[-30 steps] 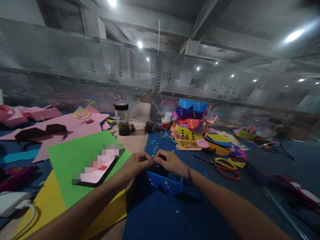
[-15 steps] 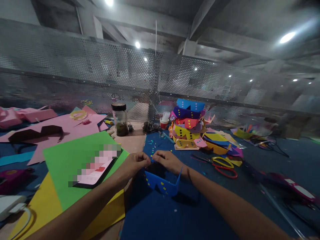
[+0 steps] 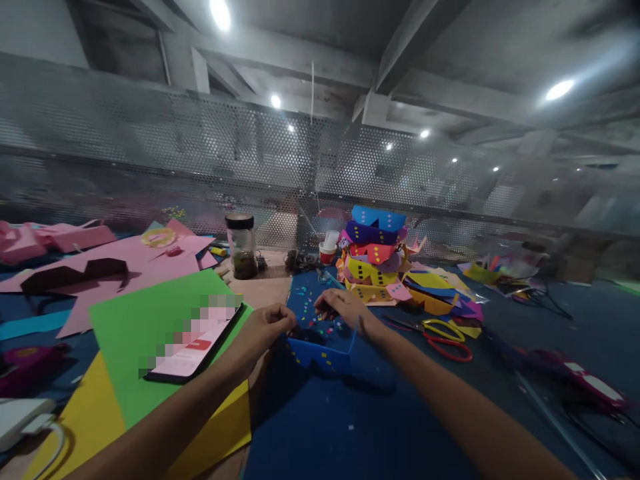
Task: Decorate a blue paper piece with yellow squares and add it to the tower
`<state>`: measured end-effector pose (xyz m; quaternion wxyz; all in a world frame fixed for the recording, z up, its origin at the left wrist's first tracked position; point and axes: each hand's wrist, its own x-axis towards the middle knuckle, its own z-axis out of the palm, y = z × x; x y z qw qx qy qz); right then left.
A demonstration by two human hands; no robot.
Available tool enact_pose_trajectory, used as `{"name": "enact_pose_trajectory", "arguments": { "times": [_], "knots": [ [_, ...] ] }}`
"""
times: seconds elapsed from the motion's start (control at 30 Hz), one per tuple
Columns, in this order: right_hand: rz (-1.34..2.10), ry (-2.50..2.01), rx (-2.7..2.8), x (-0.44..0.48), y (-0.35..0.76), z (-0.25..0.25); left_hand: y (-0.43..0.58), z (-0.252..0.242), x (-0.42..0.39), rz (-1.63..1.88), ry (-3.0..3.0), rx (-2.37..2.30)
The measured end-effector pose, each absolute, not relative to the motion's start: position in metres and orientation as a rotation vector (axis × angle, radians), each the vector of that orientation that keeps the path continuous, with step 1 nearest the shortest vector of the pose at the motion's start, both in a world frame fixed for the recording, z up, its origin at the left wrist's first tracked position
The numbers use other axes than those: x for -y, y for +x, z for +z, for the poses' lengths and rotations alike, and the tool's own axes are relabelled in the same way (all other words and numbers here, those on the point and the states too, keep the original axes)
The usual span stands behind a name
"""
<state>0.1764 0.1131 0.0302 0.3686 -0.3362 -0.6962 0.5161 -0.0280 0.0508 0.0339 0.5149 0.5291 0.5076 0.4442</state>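
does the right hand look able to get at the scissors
Probably yes: the scissors lie to the right of the right hand with nothing seen lying on them, though the blue paper mask stands close to that wrist and might get nudged.

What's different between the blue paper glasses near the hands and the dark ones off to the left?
The blue glasses are bright; the dark glasses look almost black. The blue glasses carry yellow squares; the dark glasses show none. The blue glasses are close to the left hand, while the dark glasses sit over pink paper. Both have a mask-like shape.
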Motion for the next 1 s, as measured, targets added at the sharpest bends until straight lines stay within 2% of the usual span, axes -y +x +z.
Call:
{"name": "enact_pose_trajectory", "arguments": {
  "times": [0.47, 1.0],
  "knots": [
    [1.693, -0.854, 1.372, -0.085, 0.216, 0.04, -0.036, 0.032, -0.052, 1.124, 1.218, -1.211],
    [1.777, -0.72, 1.216, -0.077, 0.219, 0.031, -0.042, 0.029, -0.056, 1.126, 1.261, -1.224]
  ]
}}
